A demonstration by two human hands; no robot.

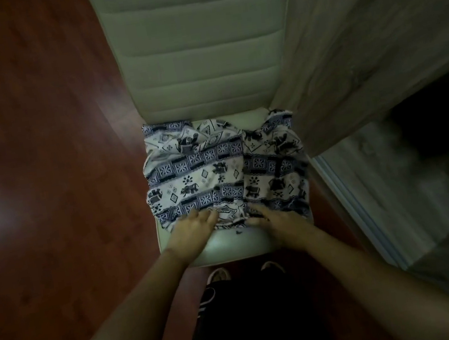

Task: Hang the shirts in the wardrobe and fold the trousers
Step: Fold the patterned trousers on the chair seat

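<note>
Your left hand (pixel 194 228) lies flat, fingers straight, on the near edge of the trousers (pixel 217 171). Your right hand (pixel 275 219) touches the same edge; it is blurred, so its grasp cannot be told. The trousers are thin blue-and-white patterned cloth, folded in 2 panels on the smooth pale chair seat (pixel 234 245). The backrest (pixel 198 42) beyond is padded and ribbed.

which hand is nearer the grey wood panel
The right hand, at the near edge of the patterned garment; the left hand lies on the side of the red-brown floor.
</note>
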